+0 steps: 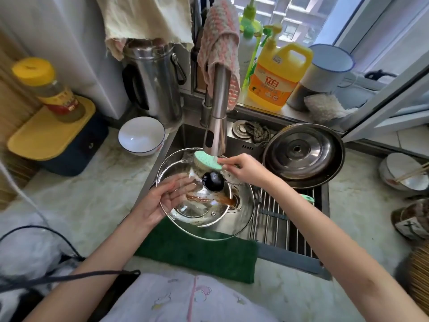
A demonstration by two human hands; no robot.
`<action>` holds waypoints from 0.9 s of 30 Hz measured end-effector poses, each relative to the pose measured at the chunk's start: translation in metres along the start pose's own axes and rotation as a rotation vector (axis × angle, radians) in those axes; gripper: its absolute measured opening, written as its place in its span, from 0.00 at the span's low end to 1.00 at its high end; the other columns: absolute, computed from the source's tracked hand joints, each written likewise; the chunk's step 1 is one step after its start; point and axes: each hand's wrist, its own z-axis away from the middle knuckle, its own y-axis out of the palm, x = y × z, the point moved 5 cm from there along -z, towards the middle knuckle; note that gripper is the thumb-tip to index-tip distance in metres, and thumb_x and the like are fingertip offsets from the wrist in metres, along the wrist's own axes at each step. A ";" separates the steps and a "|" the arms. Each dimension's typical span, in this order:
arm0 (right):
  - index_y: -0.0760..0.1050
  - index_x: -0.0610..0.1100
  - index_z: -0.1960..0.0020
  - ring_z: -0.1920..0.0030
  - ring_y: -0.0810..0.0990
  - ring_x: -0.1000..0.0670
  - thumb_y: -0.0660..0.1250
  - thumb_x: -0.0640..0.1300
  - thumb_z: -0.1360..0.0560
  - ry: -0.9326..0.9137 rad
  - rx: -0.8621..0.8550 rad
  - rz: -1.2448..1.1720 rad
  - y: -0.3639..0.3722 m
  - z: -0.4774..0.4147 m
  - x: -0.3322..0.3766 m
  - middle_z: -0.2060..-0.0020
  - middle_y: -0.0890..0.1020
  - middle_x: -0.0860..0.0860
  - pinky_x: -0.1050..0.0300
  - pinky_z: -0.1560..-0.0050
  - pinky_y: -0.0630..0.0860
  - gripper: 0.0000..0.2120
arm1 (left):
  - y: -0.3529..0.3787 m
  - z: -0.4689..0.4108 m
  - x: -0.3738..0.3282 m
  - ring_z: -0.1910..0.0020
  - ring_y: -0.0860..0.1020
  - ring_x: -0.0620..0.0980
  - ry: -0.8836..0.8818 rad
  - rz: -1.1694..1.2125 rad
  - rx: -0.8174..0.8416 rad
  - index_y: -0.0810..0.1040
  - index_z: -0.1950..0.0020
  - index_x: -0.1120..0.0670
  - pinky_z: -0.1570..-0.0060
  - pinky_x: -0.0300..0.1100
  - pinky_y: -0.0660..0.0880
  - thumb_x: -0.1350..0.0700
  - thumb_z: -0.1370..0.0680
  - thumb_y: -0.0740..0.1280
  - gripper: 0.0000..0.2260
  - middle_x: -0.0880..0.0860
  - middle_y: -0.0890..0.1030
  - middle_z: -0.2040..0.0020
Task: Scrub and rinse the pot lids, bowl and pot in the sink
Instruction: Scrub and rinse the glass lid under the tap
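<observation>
Left hand [166, 199] fingers [185, 185] under glass lid [209, 218] — right hand [246, 170] grips brush [207, 160].

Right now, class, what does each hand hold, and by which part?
The right hand grips the green brush by its handle; the left hand supports the glass lid at its left rim, fingers flat beneath.

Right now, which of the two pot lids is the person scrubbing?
The glass lid with the black knob: the left hand supports it and the right hand holds the green brush against it. The steel lid lies untouched at the right.
</observation>
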 end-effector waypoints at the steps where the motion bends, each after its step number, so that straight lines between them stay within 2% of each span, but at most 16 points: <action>1: 0.75 0.61 0.38 0.68 0.78 0.52 0.63 0.49 0.21 0.031 -0.018 0.000 -0.004 -0.002 -0.006 0.51 0.85 0.49 0.55 0.65 0.73 0.14 | 0.000 0.000 0.000 0.49 0.83 0.53 0.003 0.002 -0.003 0.85 0.50 0.58 0.63 0.40 0.81 0.52 0.50 0.85 0.30 0.59 0.83 0.46; 2: 0.76 0.58 0.37 0.68 0.77 0.52 0.62 0.49 0.21 0.082 -0.064 0.006 -0.009 -0.002 -0.014 0.51 0.85 0.48 0.55 0.66 0.71 0.14 | 0.001 -0.001 0.001 0.49 0.83 0.53 0.004 0.002 -0.007 0.85 0.51 0.58 0.63 0.40 0.81 0.52 0.50 0.85 0.30 0.59 0.83 0.47; 4: 0.76 0.53 0.36 0.54 0.83 0.48 0.62 0.48 0.21 0.128 -0.121 -0.047 -0.011 0.009 -0.028 0.48 0.84 0.49 0.51 0.56 0.77 0.15 | -0.001 -0.001 -0.001 0.49 0.83 0.53 0.015 -0.004 -0.013 0.85 0.51 0.58 0.63 0.39 0.81 0.52 0.50 0.85 0.30 0.58 0.83 0.47; 6: 0.75 0.54 0.36 0.42 0.79 0.45 0.62 0.49 0.22 0.082 -0.091 -0.109 -0.002 0.030 -0.036 0.43 0.82 0.51 0.44 0.43 0.76 0.15 | -0.006 -0.001 -0.005 0.49 0.83 0.53 0.028 0.008 -0.021 0.85 0.51 0.58 0.62 0.39 0.81 0.52 0.50 0.85 0.30 0.58 0.83 0.47; 7: 0.75 0.58 0.36 0.41 0.78 0.45 0.62 0.51 0.22 0.076 -0.070 -0.122 0.002 0.041 -0.042 0.43 0.82 0.50 0.42 0.41 0.75 0.15 | -0.009 -0.001 -0.006 0.49 0.83 0.53 0.033 0.018 -0.027 0.85 0.51 0.58 0.62 0.40 0.82 0.52 0.50 0.85 0.30 0.58 0.83 0.47; 8: 0.74 0.62 0.37 0.43 0.80 0.45 0.61 0.54 0.23 0.103 -0.075 -0.117 0.002 0.051 -0.049 0.44 0.82 0.48 0.42 0.43 0.76 0.16 | -0.011 -0.001 -0.008 0.49 0.83 0.53 0.035 0.021 -0.031 0.85 0.51 0.58 0.61 0.40 0.82 0.52 0.50 0.85 0.30 0.58 0.83 0.46; 9: 0.73 0.65 0.37 0.50 0.83 0.45 0.60 0.55 0.23 0.139 -0.094 -0.111 0.001 0.057 -0.060 0.49 0.84 0.48 0.45 0.49 0.78 0.15 | -0.013 -0.002 -0.008 0.49 0.83 0.53 0.040 0.028 -0.038 0.85 0.51 0.58 0.59 0.40 0.80 0.52 0.50 0.85 0.30 0.58 0.83 0.47; 11: 0.74 0.59 0.35 0.67 0.79 0.49 0.61 0.48 0.21 0.177 -0.149 -0.117 0.002 0.069 -0.068 0.59 0.85 0.54 0.52 0.65 0.74 0.16 | -0.014 -0.006 -0.009 0.50 0.83 0.52 0.043 0.040 -0.054 0.85 0.52 0.57 0.57 0.40 0.80 0.51 0.51 0.85 0.30 0.57 0.84 0.47; 14: 0.73 0.52 0.33 0.58 0.80 0.63 0.64 0.43 0.21 0.040 -0.117 -0.155 0.019 0.086 -0.044 0.49 0.82 0.59 0.64 0.56 0.76 0.17 | -0.013 -0.015 -0.008 0.51 0.83 0.52 0.036 0.055 -0.080 0.85 0.53 0.57 0.56 0.39 0.79 0.52 0.53 0.85 0.31 0.56 0.84 0.48; 15: 0.73 0.53 0.33 0.61 0.77 0.66 0.64 0.42 0.21 0.001 -0.117 -0.122 0.022 0.090 -0.038 0.51 0.81 0.60 0.69 0.59 0.72 0.17 | -0.012 -0.017 -0.007 0.51 0.84 0.52 0.033 0.063 -0.087 0.85 0.53 0.57 0.57 0.39 0.79 0.52 0.54 0.85 0.31 0.56 0.84 0.49; 16: 0.73 0.53 0.34 0.66 0.75 0.65 0.64 0.43 0.21 0.012 -0.154 -0.102 0.020 0.088 -0.040 0.55 0.81 0.60 0.69 0.64 0.69 0.17 | -0.011 -0.019 -0.008 0.52 0.84 0.52 0.033 0.071 -0.088 0.85 0.53 0.58 0.57 0.40 0.80 0.52 0.55 0.85 0.32 0.57 0.84 0.49; 18: 0.74 0.52 0.34 0.75 0.69 0.60 0.63 0.43 0.21 0.181 -0.286 -0.129 0.010 0.082 -0.057 0.63 0.80 0.58 0.67 0.72 0.63 0.16 | -0.006 -0.022 -0.008 0.52 0.84 0.52 0.035 0.078 -0.083 0.85 0.53 0.58 0.58 0.40 0.80 0.53 0.55 0.85 0.32 0.57 0.84 0.50; 20: 0.74 0.51 0.34 0.76 0.66 0.58 0.63 0.43 0.21 0.226 -0.317 -0.178 0.010 0.081 -0.059 0.63 0.79 0.58 0.66 0.74 0.62 0.16 | -0.002 -0.023 -0.009 0.53 0.84 0.53 0.044 0.089 -0.087 0.85 0.53 0.59 0.60 0.41 0.82 0.54 0.55 0.85 0.32 0.58 0.84 0.50; 22: 0.73 0.52 0.33 0.76 0.68 0.59 0.63 0.42 0.21 0.056 -0.234 -0.220 0.020 0.088 -0.035 0.60 0.79 0.60 0.69 0.73 0.63 0.17 | -0.002 -0.024 -0.011 0.54 0.84 0.53 0.046 0.105 -0.101 0.85 0.53 0.60 0.66 0.41 0.81 0.55 0.56 0.85 0.33 0.59 0.84 0.51; 24: 0.72 0.54 0.33 0.73 0.71 0.61 0.64 0.42 0.21 -0.022 -0.170 -0.171 0.026 0.095 -0.025 0.60 0.79 0.61 0.70 0.70 0.65 0.18 | -0.005 -0.025 -0.011 0.54 0.84 0.53 0.041 0.107 -0.107 0.85 0.53 0.60 0.65 0.42 0.81 0.55 0.56 0.85 0.33 0.58 0.84 0.51; 27: 0.74 0.52 0.34 0.79 0.64 0.57 0.62 0.44 0.21 0.212 -0.307 -0.128 0.011 0.086 -0.055 0.67 0.79 0.57 0.66 0.76 0.60 0.16 | -0.005 -0.024 -0.009 0.54 0.84 0.52 0.046 0.081 -0.113 0.85 0.53 0.58 0.57 0.41 0.80 0.53 0.55 0.85 0.32 0.57 0.84 0.50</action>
